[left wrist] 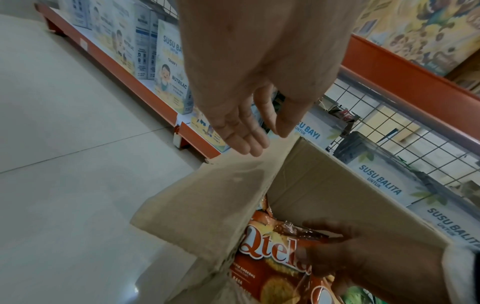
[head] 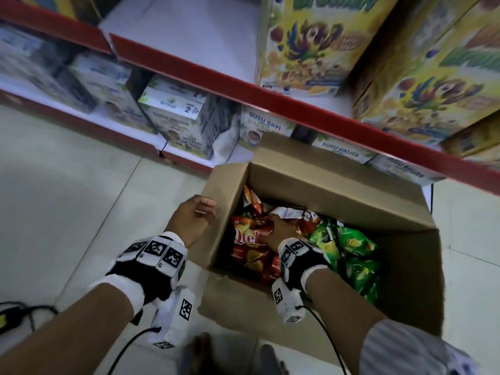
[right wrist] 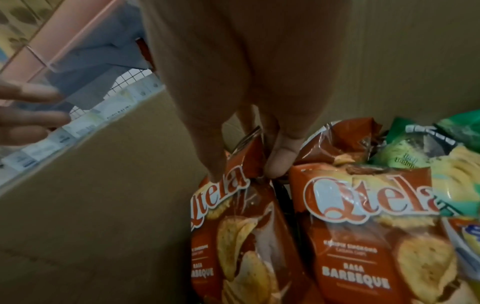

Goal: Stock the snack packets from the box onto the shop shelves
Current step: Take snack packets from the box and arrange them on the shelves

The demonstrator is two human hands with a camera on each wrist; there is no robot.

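Observation:
An open cardboard box (head: 324, 180) stands on the floor in front of the shelves. It holds red Qtela packets (head: 251, 239) on the left and green packets (head: 351, 255) on the right. My right hand (right wrist: 249, 170) reaches into the box and pinches the top edge of one red Qtela packet (right wrist: 233, 226); a second red packet (right wrist: 363, 236) lies beside it. My left hand (left wrist: 259, 139) hovers with relaxed fingers at the box's left flap (left wrist: 207, 205). Whether it touches the flap is unclear.
The lower shelf carries white milk-powder boxes (head: 178, 123) right behind the box. Above its red edge (head: 243, 85), yellow cereal boxes (head: 311, 41) fill the right of the upper shelf, with bare shelf (head: 189, 31) to their left. A black cable (head: 16, 315) lies on the tiled floor.

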